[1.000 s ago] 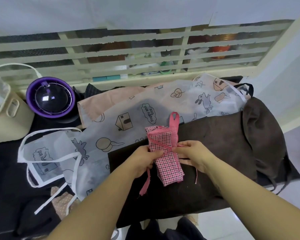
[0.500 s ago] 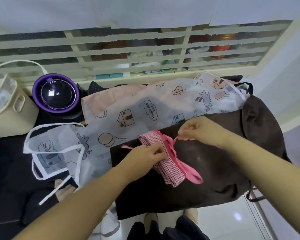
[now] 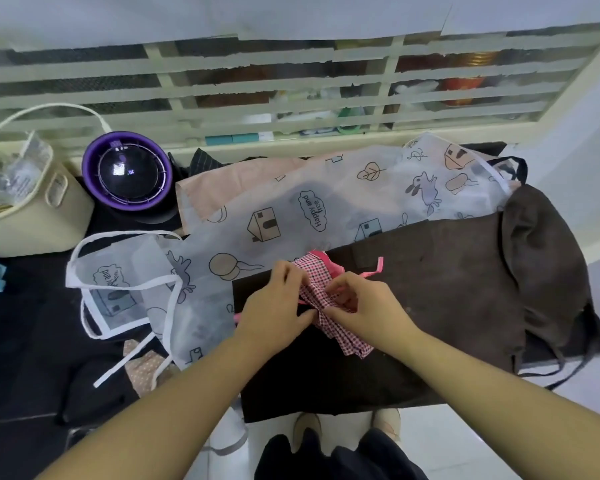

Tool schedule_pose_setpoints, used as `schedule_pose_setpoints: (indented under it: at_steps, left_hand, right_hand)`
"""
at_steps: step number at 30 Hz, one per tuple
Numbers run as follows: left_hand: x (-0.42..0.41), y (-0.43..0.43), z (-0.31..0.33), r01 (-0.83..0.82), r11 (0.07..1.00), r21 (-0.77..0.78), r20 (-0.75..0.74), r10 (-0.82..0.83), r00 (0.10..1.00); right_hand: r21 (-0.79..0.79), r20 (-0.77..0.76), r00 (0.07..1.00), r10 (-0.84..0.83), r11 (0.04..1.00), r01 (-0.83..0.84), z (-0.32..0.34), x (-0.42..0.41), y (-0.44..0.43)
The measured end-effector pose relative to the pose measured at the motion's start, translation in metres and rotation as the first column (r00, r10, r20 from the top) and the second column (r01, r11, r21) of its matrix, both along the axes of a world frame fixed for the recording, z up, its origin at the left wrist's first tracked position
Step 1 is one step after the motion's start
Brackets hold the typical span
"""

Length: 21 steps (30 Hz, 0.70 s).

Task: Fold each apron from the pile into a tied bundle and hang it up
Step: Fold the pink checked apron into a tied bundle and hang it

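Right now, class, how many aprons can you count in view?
4 plainly: the pink checked apron in front, a brown apron under it, a white printed apron to its left, a peach apron beneath that. More may be hidden underneath.

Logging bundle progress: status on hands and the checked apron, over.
Left hand and right hand both grip the pink checked apron bundle. It lies on the brown apron, pink strap end loose. Nothing blocking the hands.

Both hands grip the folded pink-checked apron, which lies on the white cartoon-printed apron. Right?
Not quite. In the head view the left hand and right hand grip the folded pink-checked apron, but it lies on the dark brown cloth, not the white cartoon-printed apron.
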<state>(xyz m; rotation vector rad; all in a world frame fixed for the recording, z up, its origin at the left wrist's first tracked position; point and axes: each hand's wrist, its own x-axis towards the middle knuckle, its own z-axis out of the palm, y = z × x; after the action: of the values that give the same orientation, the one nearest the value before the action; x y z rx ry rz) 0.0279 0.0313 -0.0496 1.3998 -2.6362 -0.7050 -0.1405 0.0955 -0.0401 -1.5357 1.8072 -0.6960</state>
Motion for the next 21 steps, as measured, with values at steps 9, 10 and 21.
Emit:
schedule_pose_setpoints:
  at_steps: [9,10,21]
  left_hand:
    - [-0.005,0.013,-0.021,0.021,0.960,0.280,-0.110,0.010,0.994]
    - [-0.005,0.013,-0.022,0.042,0.951,0.307,-0.117,-0.006,0.993]
    - [-0.031,0.024,-0.003,-0.115,0.438,0.892,-0.093,0.427,0.899]
  right_hand:
    - [0.105,-0.185,0.979,0.086,0.992,-0.068,-0.003,0.004,0.002]
    - [0.098,-0.154,0.985,0.078,0.993,-0.064,-0.003,0.004,0.000]
    - [0.124,-0.032,0.998,0.060,0.991,-0.056,0.002,0.001,-0.019]
